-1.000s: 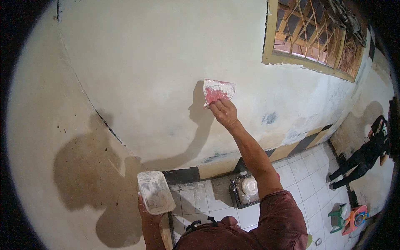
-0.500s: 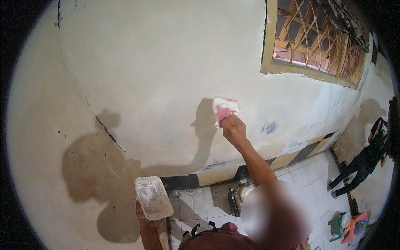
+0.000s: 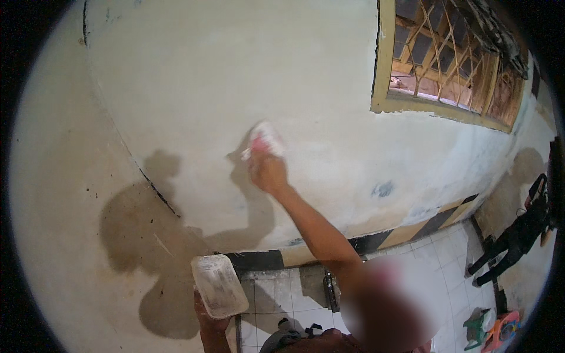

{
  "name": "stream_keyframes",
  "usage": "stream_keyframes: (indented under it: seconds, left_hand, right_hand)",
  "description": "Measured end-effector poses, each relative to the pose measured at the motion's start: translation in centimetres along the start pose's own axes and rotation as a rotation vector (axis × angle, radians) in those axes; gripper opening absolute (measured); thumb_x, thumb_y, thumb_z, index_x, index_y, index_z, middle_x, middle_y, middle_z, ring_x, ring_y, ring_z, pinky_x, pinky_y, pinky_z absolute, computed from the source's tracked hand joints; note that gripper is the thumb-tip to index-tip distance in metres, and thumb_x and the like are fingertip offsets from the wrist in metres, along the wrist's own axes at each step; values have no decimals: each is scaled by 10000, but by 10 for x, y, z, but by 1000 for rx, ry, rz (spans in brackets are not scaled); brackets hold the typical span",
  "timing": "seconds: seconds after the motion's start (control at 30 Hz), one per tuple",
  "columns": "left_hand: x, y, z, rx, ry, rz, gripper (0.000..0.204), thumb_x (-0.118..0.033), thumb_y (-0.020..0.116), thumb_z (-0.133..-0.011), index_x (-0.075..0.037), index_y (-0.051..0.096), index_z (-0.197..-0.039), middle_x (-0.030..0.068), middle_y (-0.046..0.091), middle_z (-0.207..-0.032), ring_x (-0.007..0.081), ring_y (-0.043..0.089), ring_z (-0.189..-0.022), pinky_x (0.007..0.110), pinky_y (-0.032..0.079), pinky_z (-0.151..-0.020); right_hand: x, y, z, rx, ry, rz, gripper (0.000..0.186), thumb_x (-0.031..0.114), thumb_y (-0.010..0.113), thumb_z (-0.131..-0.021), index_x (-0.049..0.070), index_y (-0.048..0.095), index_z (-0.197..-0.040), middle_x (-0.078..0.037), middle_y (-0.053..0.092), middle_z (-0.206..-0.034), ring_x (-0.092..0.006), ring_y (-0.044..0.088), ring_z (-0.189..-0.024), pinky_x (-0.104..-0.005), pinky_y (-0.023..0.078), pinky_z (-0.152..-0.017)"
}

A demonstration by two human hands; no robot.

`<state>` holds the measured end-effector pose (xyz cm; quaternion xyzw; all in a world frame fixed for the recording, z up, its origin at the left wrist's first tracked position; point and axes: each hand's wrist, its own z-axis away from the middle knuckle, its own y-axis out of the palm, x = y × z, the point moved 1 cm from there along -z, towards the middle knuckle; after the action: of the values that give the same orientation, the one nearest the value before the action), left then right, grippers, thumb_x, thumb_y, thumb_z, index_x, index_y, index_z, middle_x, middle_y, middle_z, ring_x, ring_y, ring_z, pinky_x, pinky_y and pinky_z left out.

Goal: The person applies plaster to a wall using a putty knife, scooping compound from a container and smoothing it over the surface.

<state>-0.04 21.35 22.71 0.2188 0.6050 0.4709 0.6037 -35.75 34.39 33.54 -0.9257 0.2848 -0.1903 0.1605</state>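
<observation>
My right hand (image 3: 268, 172) presses a pink-handled scraper (image 3: 262, 141), smeared white, flat against the pale plastered wall (image 3: 235, 76) at about mid-height. The hand and blade are blurred with motion. Low at the bottom edge, my left hand (image 3: 207, 320) grips a rectangular board (image 3: 219, 285) coated with white filler, held tilted away from the wall. Shadows of my head and arms fall on the wall to the left of the scraper.
A yellow-framed window with a wooden lattice grille (image 3: 453, 65) sits upper right. A black and yellow band (image 3: 412, 232) runs along the wall's foot above white floor tiles (image 3: 447, 265). A dark backpack (image 3: 518, 235) and coloured plastic items (image 3: 494, 326) lie on the floor at right.
My right hand has carried the scraper down and to the left across the wall. The board in my left hand has stayed low, shifting slightly.
</observation>
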Motion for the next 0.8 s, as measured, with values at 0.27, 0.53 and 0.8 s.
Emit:
stream_keyframes:
  seconds: [0.27, 0.53, 0.8]
  left_hand:
    - [-49, -52, -23, 40, 406, -1049, 720, -308, 717, -764, -91, 391, -1368, 123, 538, -1273, 296, 543, -1143, 453, 457, -974]
    - [-53, -39, -58, -137, -223, 150, 529, -463, 401, -963, -111, 458, -1355, 100, 560, -1286, 323, 545, -1161, 518, 454, -972]
    - [-52, -51, -68, 64, -75, 19, 549, -487, 428, -942, -128, 475, -1355, 98, 544, -1312, 329, 537, -1173, 527, 451, -970]
  right_hand:
    - [-17, -84, 23, -377, -281, 255, 163, -4, 648, -635, 105, 527, -646, -59, 513, -659, -239, 529, -562, -349, 444, -485]
    - [-85, -86, 54, 168, -260, 317, 142, -9, 603, -711, 110, 619, -789, -44, 602, -782, -221, 607, -767, -358, 500, -583]
    - [-79, -152, 23, -503, 406, 168, 140, 60, 581, -708, -2, 477, -637, -156, 419, -556, -301, 463, -496, -365, 413, -513]
